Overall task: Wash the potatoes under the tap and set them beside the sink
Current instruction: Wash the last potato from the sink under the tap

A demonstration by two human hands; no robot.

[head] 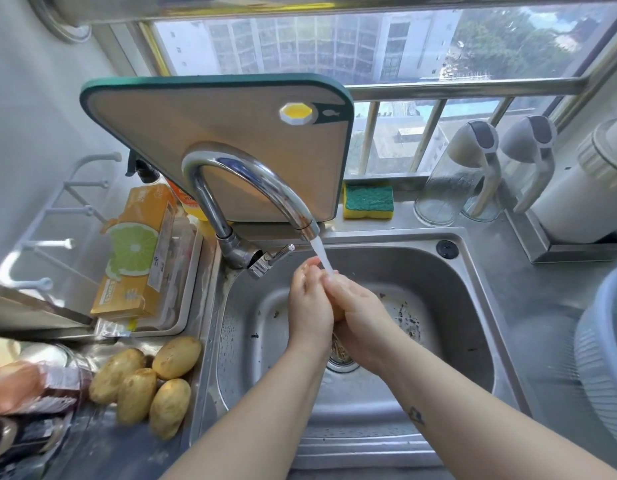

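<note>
Steel sink [449, 282]: left hand [309, 303] and right hand [360, 313] press together around a potato [338, 311] under the tap [251, 188] stream. Next, probably, set it with the four potatoes [146, 382] on the surface [103, 441].

4 yellow-brown potatoes with dark specks [141, 384] lie on the grey steel worktop [528, 306]. The beige cutting board [213, 143] has a dark green rim and a yellow hexagonal hole. The sponge [368, 201] is green over yellow. The orange box [137, 251] bears a green citrus slice.
</note>
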